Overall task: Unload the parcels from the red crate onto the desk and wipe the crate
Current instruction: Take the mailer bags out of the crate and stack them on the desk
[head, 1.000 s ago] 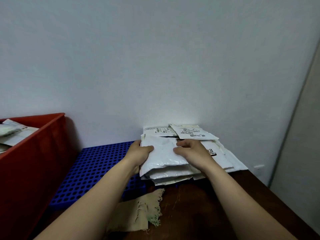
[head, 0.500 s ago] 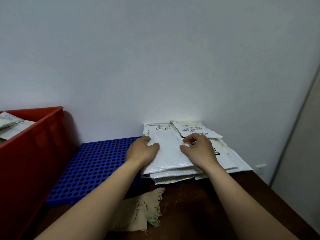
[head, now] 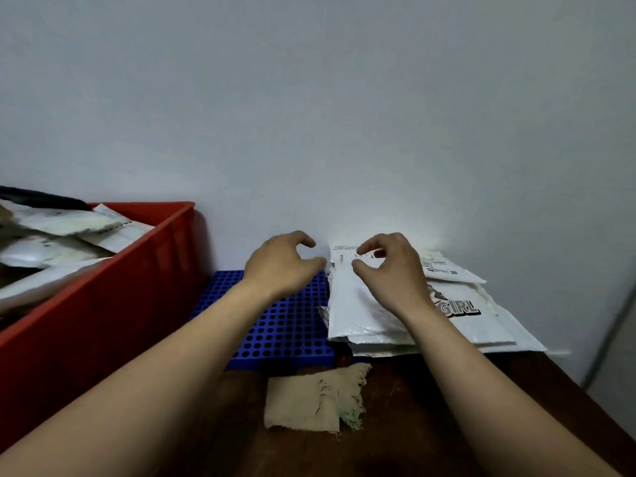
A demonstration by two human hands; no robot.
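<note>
- Crate [head: 103, 304]: red, at the left edge of our view. Only its right side wall and far right corner show, and that wall runs away from us toward the back.
- Parcels [head: 58, 222], white bags, lie piled inside it up to about the rim. We judge the unloading only partly done and the wiping not yet begun.
- Just right of the crate, a blue mat [head: 285, 325] full of holes lies on the desk [head: 430, 425].
- Farther right of the crate, partly on that mat, sits a stack [head: 364, 304] of unloaded bags.
- Our left hand [head: 282, 263] hovers over the mat beside the stack's left edge. Its fingers are loosely curled, thumb and forefinger apart, and it holds nothing.
- Our right hand [head: 389, 270] hovers over the stack's far end in the same loose curl, also empty. We cannot tell whether its fingertips brush the top bag.
- Both hands are right of the crate, so the next parcel lies to our left. The left hand is nearer, with only the mat between it and the crate's right wall.
- The bags in the crate lie at mixed angles. The one nearest that wall is slanted, one corner toward it.
- A frayed beige cloth [head: 309, 401] lies right of the crate, nearer us than the mat, within reach of either hand.
</note>
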